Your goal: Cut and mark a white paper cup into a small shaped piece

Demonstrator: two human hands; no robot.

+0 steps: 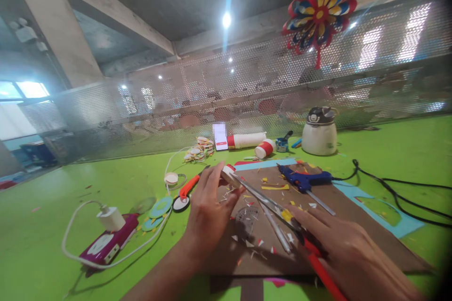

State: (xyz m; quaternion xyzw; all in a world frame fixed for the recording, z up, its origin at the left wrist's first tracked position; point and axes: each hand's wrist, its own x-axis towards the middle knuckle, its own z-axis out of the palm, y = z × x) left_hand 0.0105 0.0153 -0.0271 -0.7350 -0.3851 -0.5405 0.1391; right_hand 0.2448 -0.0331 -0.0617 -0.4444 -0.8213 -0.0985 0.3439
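My left hand [211,197] pinches a small white piece with a red edge [229,169], seemingly cut from a paper cup. In my right hand [339,244] is a pair of scissors [259,196] with red handles, its blades pointing up and left to the piece. Whether the blades have paper between them I cannot tell. Under both hands lies a brown board [367,230], strewn with small white, red and yellow paper scraps. A thin silver stick [277,228] lies on it below the blades. Beside my left hand is an orange-handled tool [189,186].
A blue glue gun [303,180] rests on the board, its black cord trailing right. Behind stand a phone [221,137], paper cups [264,149], a small jar [282,145] and a white container [319,136]. At left are a purple power strip [109,244] and light-blue discs [157,212].
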